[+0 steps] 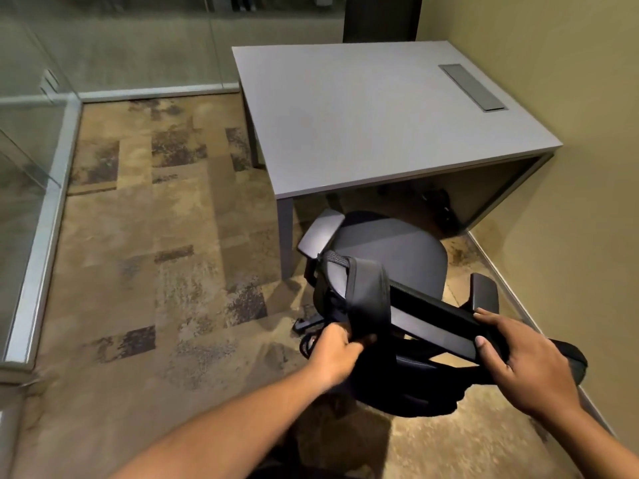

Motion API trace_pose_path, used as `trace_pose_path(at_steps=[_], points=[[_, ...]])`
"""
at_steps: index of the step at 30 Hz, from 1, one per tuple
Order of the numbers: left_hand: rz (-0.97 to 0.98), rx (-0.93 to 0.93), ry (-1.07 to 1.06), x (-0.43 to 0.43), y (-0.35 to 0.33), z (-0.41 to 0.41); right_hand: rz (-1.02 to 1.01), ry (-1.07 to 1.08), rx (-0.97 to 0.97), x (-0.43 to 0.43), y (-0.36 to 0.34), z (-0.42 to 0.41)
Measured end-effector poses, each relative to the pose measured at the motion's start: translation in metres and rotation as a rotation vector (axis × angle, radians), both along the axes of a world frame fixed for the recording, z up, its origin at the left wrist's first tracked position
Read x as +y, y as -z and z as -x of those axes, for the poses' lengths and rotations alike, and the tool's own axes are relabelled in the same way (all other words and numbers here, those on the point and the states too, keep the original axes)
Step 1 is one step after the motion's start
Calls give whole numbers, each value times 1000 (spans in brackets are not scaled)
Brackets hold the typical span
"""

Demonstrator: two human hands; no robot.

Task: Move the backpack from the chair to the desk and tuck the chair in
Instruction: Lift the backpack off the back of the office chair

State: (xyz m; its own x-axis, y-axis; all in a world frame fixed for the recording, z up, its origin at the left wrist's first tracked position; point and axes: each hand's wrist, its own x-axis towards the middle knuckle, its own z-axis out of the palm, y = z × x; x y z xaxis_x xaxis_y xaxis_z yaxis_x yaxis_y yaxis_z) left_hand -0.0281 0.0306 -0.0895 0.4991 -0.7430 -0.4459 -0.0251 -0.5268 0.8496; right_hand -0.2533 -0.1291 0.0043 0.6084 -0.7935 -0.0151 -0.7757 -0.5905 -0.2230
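Note:
A black backpack [415, 395] hangs behind the backrest of a grey office chair [387, 250], with one padded strap [366, 299] looped over the top of the backrest. My left hand [335, 350] is closed around the lower end of that strap. The fingers of my right hand [525, 368] curl over the top edge of the backrest, right of the strap. The chair stands pulled out in front of the grey desk [363, 115], seat facing it. Most of the backpack's body is hidden behind the backrest and my hands.
A grey cable cover [472, 86] is set into the desk's far right. A beige wall [587, 167] runs close along the right of desk and chair. A glass partition with a metal frame [31, 150] borders the patterned carpet [173, 254] on the left.

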Motion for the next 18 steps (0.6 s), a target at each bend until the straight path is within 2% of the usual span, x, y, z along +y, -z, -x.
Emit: trace_pose_path(at_steps=[3,9,15,18], points=[[32,-59,-22,7,-10,3,-1,12,-9,-2,-2,0],[195,136,-75,30,-21,-2,-34,34,-29,-4,-4,1],[317,106,-297,47,-47,-12,-55,74,-111,-7,3,3],[316,154,-406,49,-54,-12,-76,97,-135,-11,3,1]])
